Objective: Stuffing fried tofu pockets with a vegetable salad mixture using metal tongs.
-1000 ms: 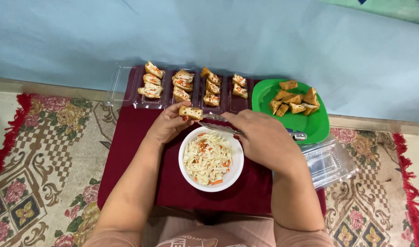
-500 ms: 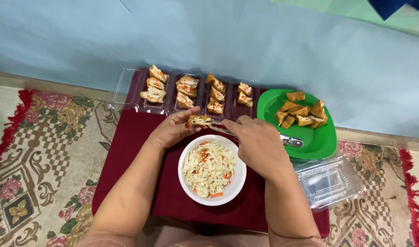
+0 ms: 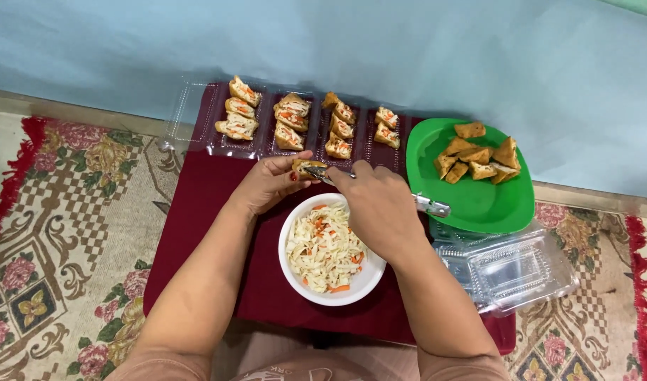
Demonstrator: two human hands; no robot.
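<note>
- Hands first: my left hand (image 3: pixel 270 185) is curled around a small golden-brown fried tofu pocket (image 3: pixel 306 166), pinching it between thumb and fingers just above the far rim of the bowl.
- My right hand (image 3: pixel 380 204) is closed on a pair of metal tongs (image 3: pixel 323 173) — the tips reach the tofu pocket, the shiny handle end (image 3: pixel 433 206) sticks out to the right over the plate's edge.
- Directly under my right hand sits a round white bowl (image 3: pixel 369 279) of shredded cabbage and carrot filling (image 3: pixel 323 250); the hand hides part of it.
- Beyond the hands lies a clear plastic tray (image 3: pixel 189 113) with rows of stuffed tofu pieces (image 3: pixel 288 123), cut sides showing white and orange filling.
- To the right, a green plastic plate (image 3: pixel 493 208) carries a pile of unfilled fried tofu triangles (image 3: pixel 479 155).
- Nearer me on the right — a stack of empty clear plastic clamshell boxes (image 3: pixel 514 268), touching the plate's near edge.
- Everything rests on a low table under a dark red cloth (image 3: pixel 203 212), set on a patterned floral rug (image 3: pixel 62 233) against a pale blue wall (image 3: pixel 337 42).
</note>
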